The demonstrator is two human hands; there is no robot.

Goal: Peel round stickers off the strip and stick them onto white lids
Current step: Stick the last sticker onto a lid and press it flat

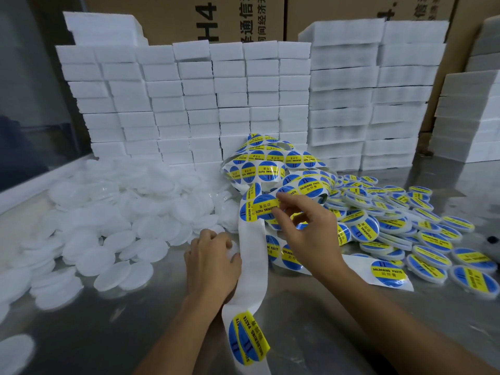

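A long white backing strip (253,255) with round blue-and-yellow stickers runs from a tangled coil (273,165) down the metal table toward me. My right hand (311,234) pinches the edge of one round sticker (263,208) on the strip with thumb and forefinger. My left hand (212,262) lies left of the strip with its fingers curled round a white lid (233,251), mostly hidden under the hand. A big heap of plain white lids (121,212) lies to the left. Lids that bear stickers (400,226) are piled to the right.
Stacks of white foam blocks (216,104) form a wall behind the work area, with cardboard boxes (230,17) behind them. More foam stacks (470,117) stand at the right. The steel table (311,320) shows bare metal near me.
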